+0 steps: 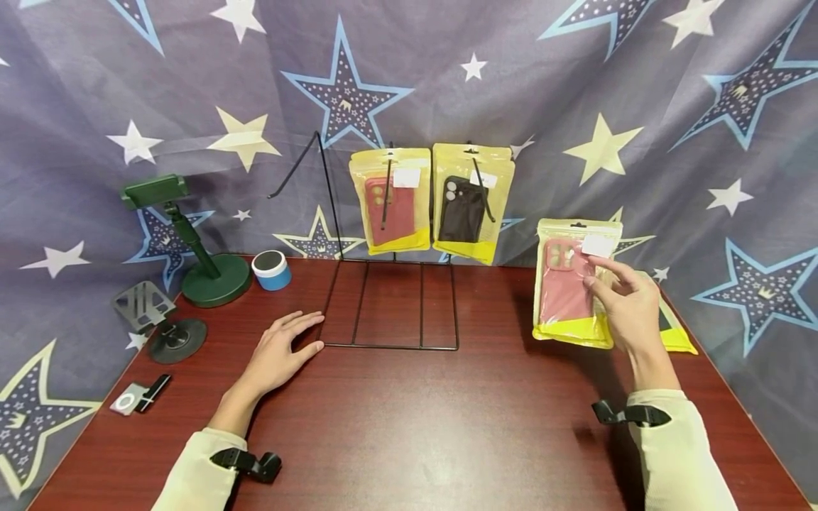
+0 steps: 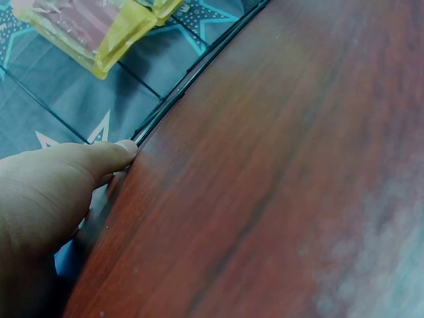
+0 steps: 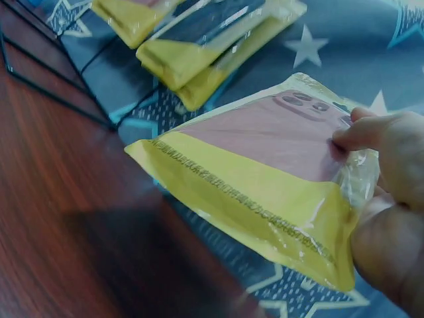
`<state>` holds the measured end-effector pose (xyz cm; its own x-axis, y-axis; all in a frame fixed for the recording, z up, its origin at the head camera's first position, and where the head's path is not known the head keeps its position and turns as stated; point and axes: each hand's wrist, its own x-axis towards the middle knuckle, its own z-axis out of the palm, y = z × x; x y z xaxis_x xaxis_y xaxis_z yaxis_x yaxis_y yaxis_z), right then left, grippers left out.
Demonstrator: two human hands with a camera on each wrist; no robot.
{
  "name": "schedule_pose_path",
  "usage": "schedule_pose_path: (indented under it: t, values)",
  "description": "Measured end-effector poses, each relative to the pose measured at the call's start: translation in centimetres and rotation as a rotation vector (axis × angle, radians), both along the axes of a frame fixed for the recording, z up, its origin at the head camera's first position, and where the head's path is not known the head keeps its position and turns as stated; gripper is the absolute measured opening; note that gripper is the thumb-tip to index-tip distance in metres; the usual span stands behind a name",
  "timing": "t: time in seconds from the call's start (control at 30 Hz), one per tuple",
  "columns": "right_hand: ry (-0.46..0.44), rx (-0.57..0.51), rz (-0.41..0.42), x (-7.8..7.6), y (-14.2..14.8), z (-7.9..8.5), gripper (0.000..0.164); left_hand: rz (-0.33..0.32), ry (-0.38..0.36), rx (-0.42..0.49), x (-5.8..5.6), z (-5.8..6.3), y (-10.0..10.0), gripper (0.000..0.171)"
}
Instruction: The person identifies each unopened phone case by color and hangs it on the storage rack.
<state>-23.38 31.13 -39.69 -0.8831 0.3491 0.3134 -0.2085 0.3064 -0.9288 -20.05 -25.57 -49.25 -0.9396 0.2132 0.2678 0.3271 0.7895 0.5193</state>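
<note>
My right hand (image 1: 629, 305) pinches the right side of a clear-and-yellow pouch holding a pink phone case (image 1: 565, 284). The pouch is upright and raised above the table, its shadow falling on the wood. Its yellow lower band (image 3: 245, 205) faces the right wrist camera. My left hand (image 1: 277, 355) lies with extended fingers at the front left corner of a black wire display rack (image 1: 390, 346); the thumb (image 2: 126, 151) is right at the wire. On the rack's hooks hang a pouched pink phone case (image 1: 399, 213) and a pouched black phone case (image 1: 461, 213).
An unused hook (image 1: 290, 174) juts out at the rack's left. Left on the table (image 1: 409, 440) are a green phone stand (image 1: 217, 280), a grey stand (image 1: 177, 341), a blue-and-white round container (image 1: 271, 271) and a small silver-and-black item (image 1: 131, 399). Another pouch (image 1: 677, 333) lies behind my right hand.
</note>
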Motion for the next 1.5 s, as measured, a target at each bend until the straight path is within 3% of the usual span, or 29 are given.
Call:
schedule_pose_path:
  t: [0.2, 0.53, 0.9, 1.23, 1.5]
  values:
    - [0.105, -0.191, 0.081, 1.5, -1.1, 1.7, 0.036, -0.002, 0.007, -0.002, 0.1, 0.0, 0.0, 0.052]
    - [0.273, -0.249, 0.230, 3.4, -3.3, 3.4, 0.033, 0.000, 0.009, 0.002, 0.0, 0.0, 0.1, 0.052]
    - [0.588, -0.322, 0.398, 5.2, -5.4, 5.5, 0.035, -0.002, 0.019, 0.004, 0.0, 0.0, 0.1, 0.052]
    - [0.678, -0.383, 0.514, 7.8, -7.7, 7.9, 0.036, 0.000, 0.010, 0.007, 0.2, 0.1, 0.2, 0.052]
    - [0.705, -0.368, 0.535, 8.0, -9.9, 7.9, 0.032, -0.002, 0.000, 0.001, 0.0, 0.1, 0.1, 0.052]
